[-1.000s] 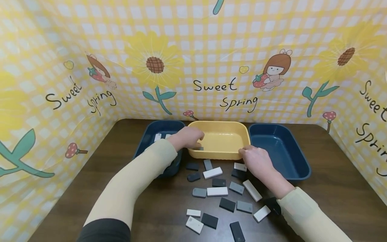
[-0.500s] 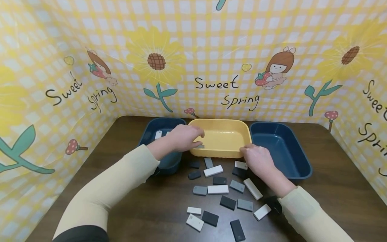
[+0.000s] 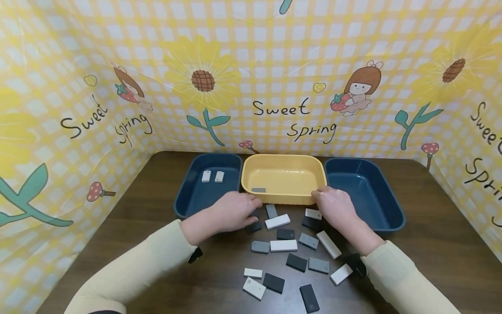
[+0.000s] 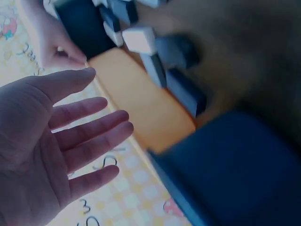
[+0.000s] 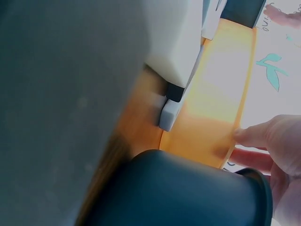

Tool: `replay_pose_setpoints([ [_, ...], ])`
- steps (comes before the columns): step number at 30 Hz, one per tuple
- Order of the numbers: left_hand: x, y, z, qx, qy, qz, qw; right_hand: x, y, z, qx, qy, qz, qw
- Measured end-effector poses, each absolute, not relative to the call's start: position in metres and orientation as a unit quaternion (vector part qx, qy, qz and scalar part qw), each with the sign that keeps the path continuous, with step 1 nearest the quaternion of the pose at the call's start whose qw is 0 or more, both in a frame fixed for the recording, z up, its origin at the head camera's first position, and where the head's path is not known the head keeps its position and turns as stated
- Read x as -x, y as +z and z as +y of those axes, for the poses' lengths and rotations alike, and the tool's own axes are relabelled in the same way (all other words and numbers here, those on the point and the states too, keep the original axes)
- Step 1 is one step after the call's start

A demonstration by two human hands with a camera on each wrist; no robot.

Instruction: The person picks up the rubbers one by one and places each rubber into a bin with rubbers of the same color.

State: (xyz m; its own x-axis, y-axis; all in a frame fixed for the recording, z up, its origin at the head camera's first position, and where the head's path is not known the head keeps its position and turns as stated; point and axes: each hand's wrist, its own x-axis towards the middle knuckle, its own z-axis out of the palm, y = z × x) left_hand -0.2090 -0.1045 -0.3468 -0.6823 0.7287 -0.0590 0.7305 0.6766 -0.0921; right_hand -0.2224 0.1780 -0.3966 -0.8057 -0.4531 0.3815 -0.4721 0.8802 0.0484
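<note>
My left hand (image 3: 231, 212) is above the table at the front left corner of the yellow bin (image 3: 284, 200), partly covering two dark blocks (image 3: 255, 226). Its fingers are spread and relaxed with nothing between them in the left wrist view (image 4: 89, 136). With thumb and fingers, my right hand (image 3: 336, 207) pinches the bin's rim at the front right corner. Inside that bin, near the front left, lies one flat grey block (image 3: 258, 190). White, grey and black rectangular blocks are scattered before it, such as a white block (image 3: 283, 246) and a black block (image 3: 296, 262).
A blue bin (image 3: 184, 198) holding two white blocks (image 3: 219, 176) stands left of the yellow one. Another blue bin (image 3: 400, 220) stands on the right, touching or close beside it. A checked cloth (image 3: 251, 65) rises behind the wooden table (image 3: 129, 209).
My left hand has drawn out of the yellow bin, back and lower over the dark blocks, leaving the grey block in view there. My right hand stays at the rim.
</note>
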Motion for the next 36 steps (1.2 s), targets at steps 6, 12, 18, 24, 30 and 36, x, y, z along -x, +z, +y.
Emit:
replay_pose_setpoints([
  [6, 0.199, -0.367, -0.099, -0.402, -0.074, 0.913, 0.009, 0.223, -0.396, 0.178, -0.241, 0.027, -0.951, 0.194],
  [12, 0.195, -0.378, -0.096, -0.393, -0.081, 0.915, 0.031, 0.222, -0.396, 0.177, -0.240, 0.032, -0.951, 0.195],
  [18, 0.194, -0.384, -0.100, -0.400, -0.076, 0.911, 0.059, 0.222, -0.396, 0.176, -0.243, 0.029, -0.948, 0.203],
  [24, 0.195, -0.388, -0.103, -0.406, -0.075, 0.907, 0.079, 0.221, -0.395, 0.175, -0.244, 0.025, -0.947, 0.209],
  [30, 0.196, -0.390, -0.103, -0.408, -0.084, 0.905, 0.085, 0.220, -0.396, 0.176, -0.242, 0.027, -0.948, 0.207],
  [36, 0.199, -0.393, -0.104, -0.429, -0.081, 0.897, 0.067, 0.219, -0.396, 0.177, -0.242, 0.031, -0.948, 0.207],
])
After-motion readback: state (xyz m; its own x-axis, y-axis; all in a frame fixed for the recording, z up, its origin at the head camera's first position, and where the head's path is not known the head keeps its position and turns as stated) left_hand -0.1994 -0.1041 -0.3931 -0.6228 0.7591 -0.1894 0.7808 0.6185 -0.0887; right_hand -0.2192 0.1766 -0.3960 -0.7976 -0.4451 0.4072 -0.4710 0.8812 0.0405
